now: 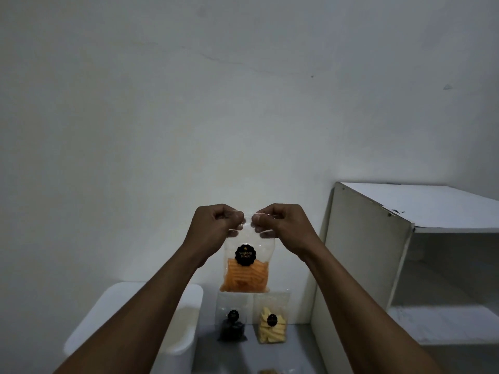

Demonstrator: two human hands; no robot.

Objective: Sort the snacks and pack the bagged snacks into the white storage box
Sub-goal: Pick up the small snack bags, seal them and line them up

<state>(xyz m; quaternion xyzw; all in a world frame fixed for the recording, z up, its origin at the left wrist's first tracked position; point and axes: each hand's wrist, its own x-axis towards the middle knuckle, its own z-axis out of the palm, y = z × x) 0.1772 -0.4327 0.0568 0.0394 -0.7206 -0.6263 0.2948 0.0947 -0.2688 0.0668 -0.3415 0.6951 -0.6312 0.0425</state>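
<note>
I hold a clear bag of orange snack sticks [245,276] with a round black label up in front of the wall. My left hand [216,225] pinches its top left corner and my right hand [280,224] pinches its top right corner. Below it, two more clear bags stand against the wall: one with dark snacks [232,323] and one with pale yellow chips [271,323]. The white storage box [178,338] stands at the lower left, partly hidden behind my left forearm.
A white open shelf unit [378,255] stands at the right, its side panel close to the standing bags. Another snack pack [270,371] peeks in at the bottom edge. The grey surface [294,352] lies between box and shelf.
</note>
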